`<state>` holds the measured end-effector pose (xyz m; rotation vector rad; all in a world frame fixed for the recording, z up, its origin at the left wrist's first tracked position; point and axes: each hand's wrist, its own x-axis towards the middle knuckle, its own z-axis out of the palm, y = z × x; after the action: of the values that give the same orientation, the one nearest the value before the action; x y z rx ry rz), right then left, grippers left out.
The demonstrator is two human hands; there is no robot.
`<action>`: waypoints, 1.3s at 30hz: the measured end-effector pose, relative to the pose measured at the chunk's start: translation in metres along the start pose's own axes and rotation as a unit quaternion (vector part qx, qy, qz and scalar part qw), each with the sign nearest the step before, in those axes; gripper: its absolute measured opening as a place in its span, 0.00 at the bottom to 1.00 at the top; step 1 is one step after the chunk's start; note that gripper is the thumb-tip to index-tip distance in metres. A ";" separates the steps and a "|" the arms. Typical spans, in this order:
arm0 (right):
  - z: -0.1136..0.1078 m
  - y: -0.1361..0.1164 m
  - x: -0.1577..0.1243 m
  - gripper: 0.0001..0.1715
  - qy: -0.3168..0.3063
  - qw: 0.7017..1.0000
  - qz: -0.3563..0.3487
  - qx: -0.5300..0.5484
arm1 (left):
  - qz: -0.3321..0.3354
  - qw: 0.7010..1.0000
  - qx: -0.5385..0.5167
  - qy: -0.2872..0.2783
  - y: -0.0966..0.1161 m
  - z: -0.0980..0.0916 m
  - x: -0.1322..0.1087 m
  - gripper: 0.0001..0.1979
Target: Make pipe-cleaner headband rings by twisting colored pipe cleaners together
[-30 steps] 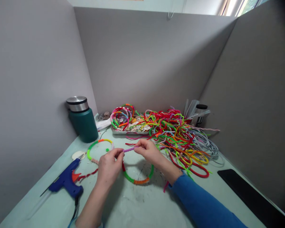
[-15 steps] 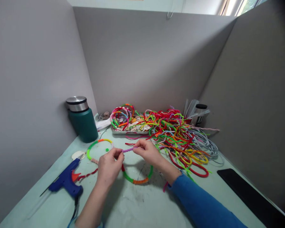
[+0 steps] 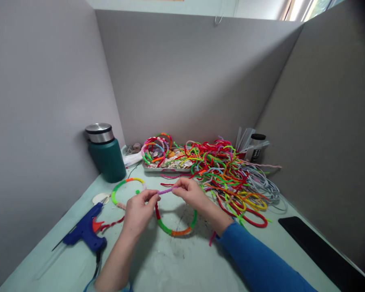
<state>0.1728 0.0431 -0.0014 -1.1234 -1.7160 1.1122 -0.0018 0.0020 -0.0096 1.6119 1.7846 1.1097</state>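
A short purple pipe cleaner is stretched between my two hands, above the far part of a ring wrapped in colours. My left hand pinches its left end between thumb and fingertips. At its other end, my right hand grips it the same way. Red, green and orange sections show on the ring's near side; its far side is partly hidden by my hands. Left of my left hand lies a second wrapped ring in green, orange, yellow and pink, partly covered by that hand.
A blue glue gun lies at the left, near a green bottle. At the back stands a tray holding finished-looking rings and small pieces. Tangled pipe cleaners and grey cord fill the right. A black flat object lies farther right.
Hardly anything differs. Both hands have shifted very slightly, still pinching the purple pipe cleaner; the view has moved a touch.
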 end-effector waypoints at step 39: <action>-0.005 -0.004 -0.001 0.12 -0.074 0.969 0.115 0.207 | 0.181 0.972 0.126 0.077 0.006 -0.002 -0.007 0.05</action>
<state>0.1770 0.0422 0.0033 -1.0061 -1.3908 1.6457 0.0013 -0.0057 -0.0044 2.1218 1.8343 1.2331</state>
